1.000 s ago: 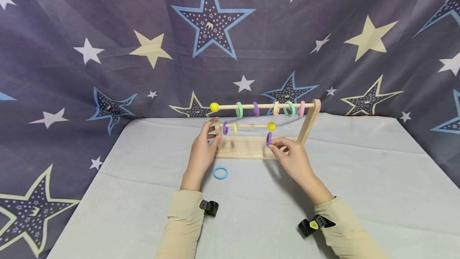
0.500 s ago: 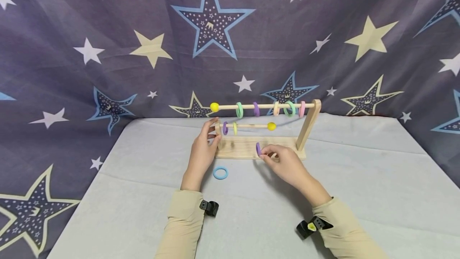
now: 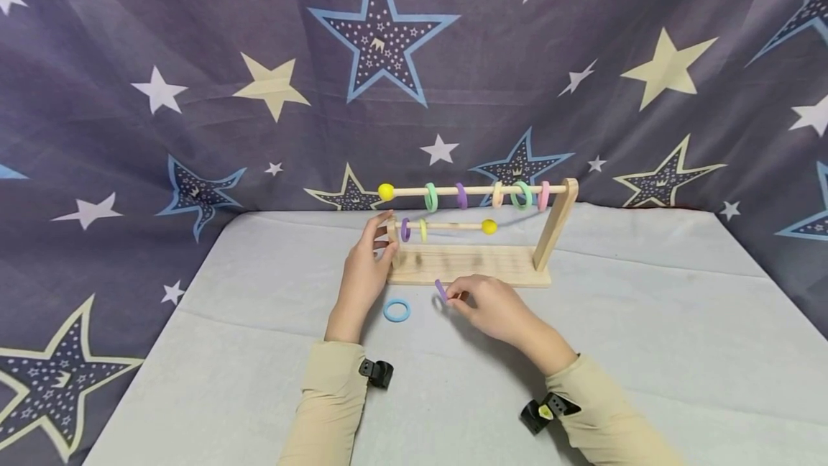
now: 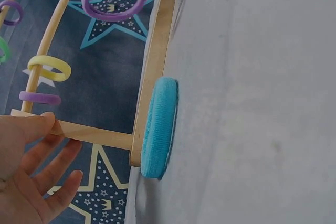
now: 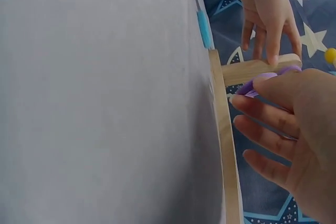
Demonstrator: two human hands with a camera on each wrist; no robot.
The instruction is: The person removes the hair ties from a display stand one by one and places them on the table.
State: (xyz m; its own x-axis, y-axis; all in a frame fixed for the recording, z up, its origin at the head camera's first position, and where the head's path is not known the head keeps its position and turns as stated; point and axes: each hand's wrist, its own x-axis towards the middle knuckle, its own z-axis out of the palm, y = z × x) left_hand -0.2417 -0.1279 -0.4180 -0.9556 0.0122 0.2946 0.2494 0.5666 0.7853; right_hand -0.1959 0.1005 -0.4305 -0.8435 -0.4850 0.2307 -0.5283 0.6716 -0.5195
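Between thumb and fingertips, my right hand pinches a purple ring, just in front of the wooden stand's base. The left wrist view shows this held ring as a full loop. My left hand grips the stand's short post, thumb on one side and fingers on the other. A light blue ring lies flat on the table between the hands. Around the lower rod, beside the left hand, hang a purple ring and a yellow ring.
The stand's upper rod carries several green, purple, peach and pink rings, and runs from a tall post to a yellow knob. Another yellow knob caps the lower rod. A star-patterned curtain rises behind the grey-covered table.
My right hand has carried the purple ring left and toward me, from near the lower rod's knob to the front of the base. The left hand stays on the post.
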